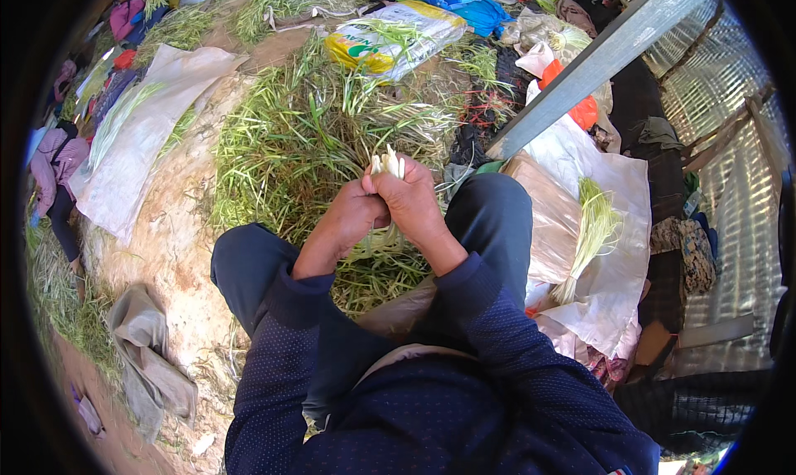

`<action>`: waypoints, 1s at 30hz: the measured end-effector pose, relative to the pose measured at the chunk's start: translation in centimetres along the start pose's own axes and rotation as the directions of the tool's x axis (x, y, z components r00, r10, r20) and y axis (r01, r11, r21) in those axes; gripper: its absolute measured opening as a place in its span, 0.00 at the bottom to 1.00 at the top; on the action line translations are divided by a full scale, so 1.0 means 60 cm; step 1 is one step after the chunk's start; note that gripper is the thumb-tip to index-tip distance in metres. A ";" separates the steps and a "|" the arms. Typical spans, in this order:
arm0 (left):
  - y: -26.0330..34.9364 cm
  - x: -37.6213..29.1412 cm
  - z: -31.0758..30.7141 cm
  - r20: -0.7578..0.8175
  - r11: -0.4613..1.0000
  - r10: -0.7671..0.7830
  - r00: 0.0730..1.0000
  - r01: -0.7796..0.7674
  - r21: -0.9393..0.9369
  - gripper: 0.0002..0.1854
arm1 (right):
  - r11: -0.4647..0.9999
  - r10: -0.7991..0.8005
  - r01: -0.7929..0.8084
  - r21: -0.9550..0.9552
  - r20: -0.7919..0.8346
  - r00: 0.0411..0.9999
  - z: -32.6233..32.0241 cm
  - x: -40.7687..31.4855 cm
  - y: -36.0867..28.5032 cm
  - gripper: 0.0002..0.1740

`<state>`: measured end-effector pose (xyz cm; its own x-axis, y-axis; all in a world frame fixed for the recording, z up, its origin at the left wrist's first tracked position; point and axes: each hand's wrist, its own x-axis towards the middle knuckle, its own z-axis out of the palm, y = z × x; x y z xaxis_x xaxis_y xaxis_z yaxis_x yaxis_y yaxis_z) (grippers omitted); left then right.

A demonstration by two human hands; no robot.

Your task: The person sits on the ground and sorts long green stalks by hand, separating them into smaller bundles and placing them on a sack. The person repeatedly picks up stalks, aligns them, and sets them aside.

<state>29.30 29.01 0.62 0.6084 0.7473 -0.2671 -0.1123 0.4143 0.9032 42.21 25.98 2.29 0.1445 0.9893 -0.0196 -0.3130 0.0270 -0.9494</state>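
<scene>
Both hands are together in front of my knees. My right hand point(411, 195) is wrapped around a small bundle of pale stalks point(388, 161), probably chives, with the thumb across it. Their whitish ends poke up above the fingers, and yellowish leaves hang below. Against the same bundle, the fingers of my left hand point(349, 219) are curled, partly hidden behind the right hand. A heap of loose green and dried leaves point(280, 145) spreads on the ground beneath and beyond the hands. To the right, a bundle of yellow-green stalks point(587, 239) lies on a white plastic sheet point(631, 204).
A slanted metal post point(597, 71) rises just beyond my right knee. Past the heap lies a yellow-and-white printed sack point(429, 30). At left are a pale sheet point(155, 102), a grey cloth point(146, 357) and a bending person point(59, 164). Translucent sheeting point(734, 226) borders the right side.
</scene>
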 end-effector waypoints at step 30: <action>-0.014 -0.116 0.093 -0.009 0.914 0.133 0.991 -0.119 0.389 0.08 | 0.771 -0.463 0.276 -0.573 -0.209 0.861 -0.051 -0.110 -0.165 0.24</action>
<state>29.53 20.57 3.62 0.5809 0.8004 -0.1481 0.1308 0.0878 0.9875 47.23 18.71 10.89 0.4652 0.8098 0.3574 0.3367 0.2115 -0.9175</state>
